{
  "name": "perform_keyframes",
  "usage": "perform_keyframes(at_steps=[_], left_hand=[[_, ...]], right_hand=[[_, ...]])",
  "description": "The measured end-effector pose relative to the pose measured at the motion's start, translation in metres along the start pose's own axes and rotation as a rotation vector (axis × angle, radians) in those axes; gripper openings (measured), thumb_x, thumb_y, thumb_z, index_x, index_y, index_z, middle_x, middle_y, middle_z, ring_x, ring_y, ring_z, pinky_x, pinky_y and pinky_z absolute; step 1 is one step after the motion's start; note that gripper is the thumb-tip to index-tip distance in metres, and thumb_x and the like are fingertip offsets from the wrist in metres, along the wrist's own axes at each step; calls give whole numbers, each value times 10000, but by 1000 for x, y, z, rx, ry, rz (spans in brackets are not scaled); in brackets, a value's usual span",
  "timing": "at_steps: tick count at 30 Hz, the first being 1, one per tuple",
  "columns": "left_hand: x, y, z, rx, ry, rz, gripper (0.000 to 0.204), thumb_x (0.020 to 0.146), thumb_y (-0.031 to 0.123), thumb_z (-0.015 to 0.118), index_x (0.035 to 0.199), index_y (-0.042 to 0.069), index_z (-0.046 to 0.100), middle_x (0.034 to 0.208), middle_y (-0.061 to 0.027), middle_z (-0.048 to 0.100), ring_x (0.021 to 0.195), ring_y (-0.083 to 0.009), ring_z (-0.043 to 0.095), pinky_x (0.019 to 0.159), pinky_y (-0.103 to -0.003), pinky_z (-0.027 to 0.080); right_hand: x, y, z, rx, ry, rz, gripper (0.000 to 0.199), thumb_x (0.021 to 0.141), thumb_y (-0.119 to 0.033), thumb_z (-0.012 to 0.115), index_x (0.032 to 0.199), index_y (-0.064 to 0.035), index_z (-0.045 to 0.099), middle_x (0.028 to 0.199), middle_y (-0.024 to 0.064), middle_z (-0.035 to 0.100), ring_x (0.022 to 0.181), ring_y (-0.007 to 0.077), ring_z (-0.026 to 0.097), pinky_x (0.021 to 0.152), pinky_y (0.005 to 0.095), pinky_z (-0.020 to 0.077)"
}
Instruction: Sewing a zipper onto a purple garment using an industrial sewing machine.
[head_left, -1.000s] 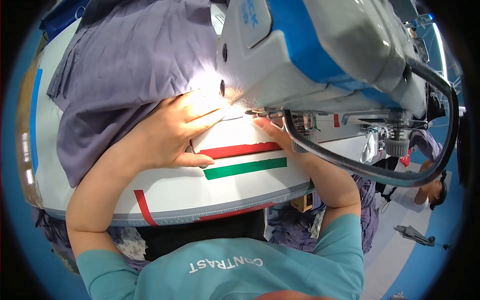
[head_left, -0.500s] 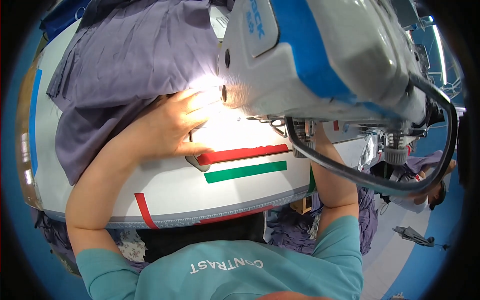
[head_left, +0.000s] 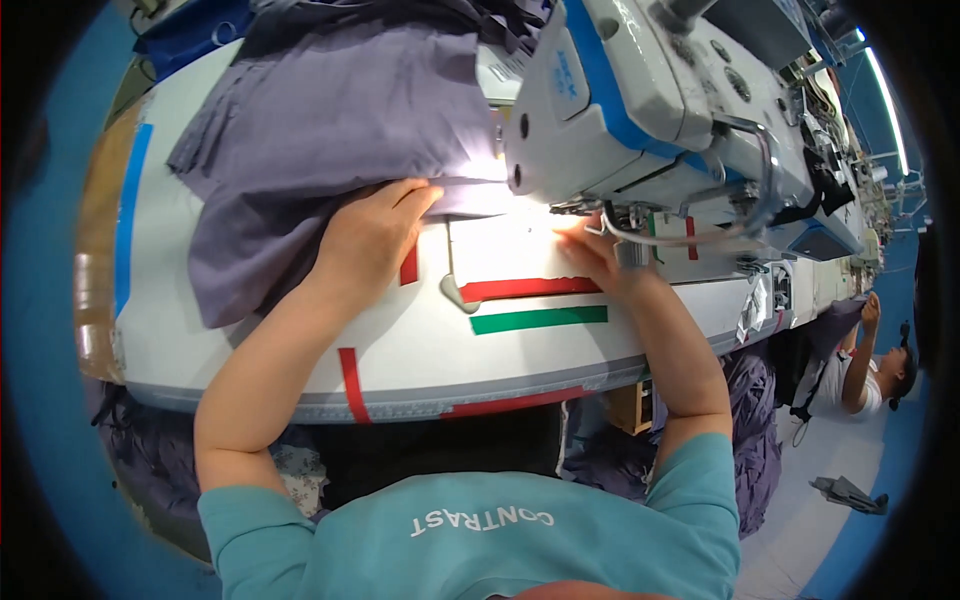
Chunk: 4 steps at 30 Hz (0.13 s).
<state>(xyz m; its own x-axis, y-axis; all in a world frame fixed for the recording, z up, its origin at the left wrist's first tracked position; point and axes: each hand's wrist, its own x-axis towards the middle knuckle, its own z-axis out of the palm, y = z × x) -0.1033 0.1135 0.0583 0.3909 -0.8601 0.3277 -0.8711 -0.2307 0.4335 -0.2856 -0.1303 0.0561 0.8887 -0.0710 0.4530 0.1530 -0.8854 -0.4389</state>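
A grey-purple cloth lies in folds on the white sewing table, its right end running under the lamp at the sewing machine. My left hand is closed on the cloth's near edge, fingers and thumb pressed together just left of the machine head. Under the machine head, by the presser foot, is my right hand. Its fingers point left into the bright light, partly covered by machine parts. Glare washes out its fingertips, so I cannot tell whether they grip anything.
Red tape and green tape mark the tabletop before the machine. A measuring tape runs along the near edge. More purple cloth hangs below at the right. Another person handles cloth at the far right.
The whole view has shifted. My left hand went from spread fingers beside the machine to a closed hold on the cloth's edge. My right hand has come forward from behind the machine parts.
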Motion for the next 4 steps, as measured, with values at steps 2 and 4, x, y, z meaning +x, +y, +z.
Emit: perform_keyframes(at_steps=[2, 4], left_hand=[[-16, -6, -14, -25, -21, -62, 395, 765, 13, 708, 1147, 81, 635, 1117, -132, 652, 1008, -317, 641, 868, -397, 522], [-49, -3, -36, -37, -212, -30, 375, 778, 36, 704, 1143, 93, 639, 1124, -149, 646, 1028, -327, 636, 874, -376, 521]], right_hand=[[2, -18, 6, -136, -38, -432, 211, 795, -54, 748, 999, -104, 724, 941, 27, 674, 797, 156, 655, 719, 305, 555], [3, -32, 13, -79, -35, -490, 258, 782, -83, 754, 1026, -163, 733, 950, 16, 684, 873, 151, 656, 768, 294, 554]])
